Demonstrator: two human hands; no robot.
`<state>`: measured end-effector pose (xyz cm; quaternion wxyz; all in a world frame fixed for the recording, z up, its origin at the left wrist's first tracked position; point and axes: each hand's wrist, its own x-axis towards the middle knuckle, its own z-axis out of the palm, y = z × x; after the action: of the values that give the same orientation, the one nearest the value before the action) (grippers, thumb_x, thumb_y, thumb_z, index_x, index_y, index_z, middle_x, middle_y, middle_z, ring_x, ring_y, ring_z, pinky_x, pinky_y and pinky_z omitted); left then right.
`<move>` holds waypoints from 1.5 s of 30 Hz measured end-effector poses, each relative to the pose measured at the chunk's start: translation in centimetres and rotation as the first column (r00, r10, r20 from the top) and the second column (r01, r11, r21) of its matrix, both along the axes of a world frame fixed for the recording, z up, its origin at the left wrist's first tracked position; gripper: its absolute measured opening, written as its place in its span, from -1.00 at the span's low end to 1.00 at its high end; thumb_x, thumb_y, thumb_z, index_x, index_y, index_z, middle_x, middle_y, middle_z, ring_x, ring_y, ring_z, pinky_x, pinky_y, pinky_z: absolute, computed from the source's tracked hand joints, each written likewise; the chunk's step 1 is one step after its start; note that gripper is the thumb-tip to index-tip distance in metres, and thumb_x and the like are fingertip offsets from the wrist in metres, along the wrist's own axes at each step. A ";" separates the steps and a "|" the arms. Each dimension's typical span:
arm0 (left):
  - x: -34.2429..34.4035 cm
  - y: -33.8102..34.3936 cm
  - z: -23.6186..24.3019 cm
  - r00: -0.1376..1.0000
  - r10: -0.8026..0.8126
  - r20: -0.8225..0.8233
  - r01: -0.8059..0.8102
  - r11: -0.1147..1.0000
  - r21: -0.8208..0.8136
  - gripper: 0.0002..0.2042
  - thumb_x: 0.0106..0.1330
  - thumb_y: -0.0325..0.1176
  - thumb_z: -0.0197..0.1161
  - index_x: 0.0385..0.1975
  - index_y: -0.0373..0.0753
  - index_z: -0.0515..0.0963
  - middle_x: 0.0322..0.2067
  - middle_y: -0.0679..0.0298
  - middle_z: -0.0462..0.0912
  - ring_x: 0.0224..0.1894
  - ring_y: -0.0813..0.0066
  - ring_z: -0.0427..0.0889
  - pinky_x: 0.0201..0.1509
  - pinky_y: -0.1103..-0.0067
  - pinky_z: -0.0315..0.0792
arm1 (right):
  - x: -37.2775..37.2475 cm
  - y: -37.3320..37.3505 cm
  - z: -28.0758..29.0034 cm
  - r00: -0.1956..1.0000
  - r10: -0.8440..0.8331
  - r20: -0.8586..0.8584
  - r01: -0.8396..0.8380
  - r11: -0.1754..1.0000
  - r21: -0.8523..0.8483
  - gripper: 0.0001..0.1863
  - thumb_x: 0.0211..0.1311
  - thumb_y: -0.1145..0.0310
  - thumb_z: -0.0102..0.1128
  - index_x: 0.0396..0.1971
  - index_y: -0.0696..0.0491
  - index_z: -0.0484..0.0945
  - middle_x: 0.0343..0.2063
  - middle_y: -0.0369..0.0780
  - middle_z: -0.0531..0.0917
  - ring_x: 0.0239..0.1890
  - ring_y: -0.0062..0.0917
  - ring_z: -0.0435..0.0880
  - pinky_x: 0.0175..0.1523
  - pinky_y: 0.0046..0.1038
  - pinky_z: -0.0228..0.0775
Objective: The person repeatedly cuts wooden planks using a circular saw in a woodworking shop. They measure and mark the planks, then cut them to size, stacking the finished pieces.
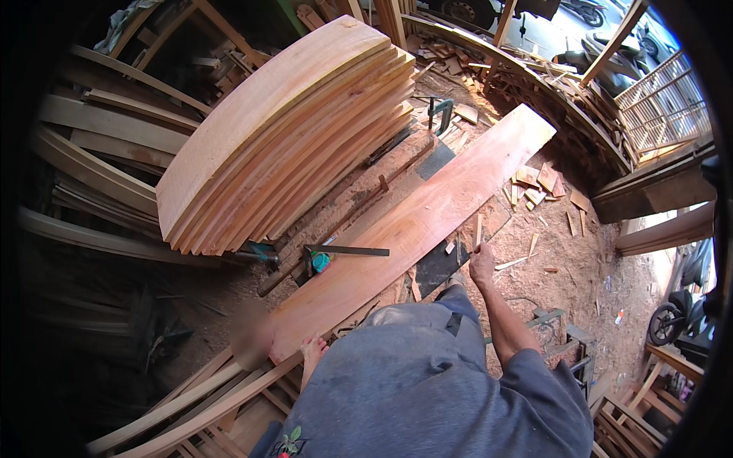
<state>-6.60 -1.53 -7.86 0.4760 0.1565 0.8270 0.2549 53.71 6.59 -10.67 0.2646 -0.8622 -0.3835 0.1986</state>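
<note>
A long, pale reddish wooden board (427,210) lies slantwise across the bench, from near left to far right. At its near end, my left hand (313,351) grips the lower edge, fingers over the rim. My right hand (481,266) is closed around a thin strip of wood (479,227) beside the board's right edge. A dark try square (347,250) rests on the board with its blade across it. Next to the square's corner is a small round turquoise object (321,262), perhaps a tape measure.
Several curved planks stand in a thick stack (282,137) left of the board. A clamp (440,114) sits beyond them. Offcuts (538,183) and sawdust cover the ground on the right. Curved timbers (191,412) lie at the near left. A motorcycle wheel (666,324) shows far right.
</note>
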 end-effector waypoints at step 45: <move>16.4 4.7 4.2 0.824 -0.540 0.173 0.557 0.827 -0.071 -0.55 0.38 -0.10 0.40 -0.03 -0.41 0.58 -0.28 0.19 0.70 -0.33 0.48 0.66 -0.24 0.51 0.58 | 19.1 -2.6 2.1 0.915 -0.372 -0.155 0.367 0.928 -0.056 -0.72 0.01 0.31 0.47 -0.28 0.13 0.74 -0.32 0.02 0.77 -0.22 -0.13 0.79 -0.03 -0.19 0.60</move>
<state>9.80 3.20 -3.62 0.5965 0.3405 0.7236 0.0682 72.76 4.01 -8.56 0.3167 -0.9033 -0.1884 0.2197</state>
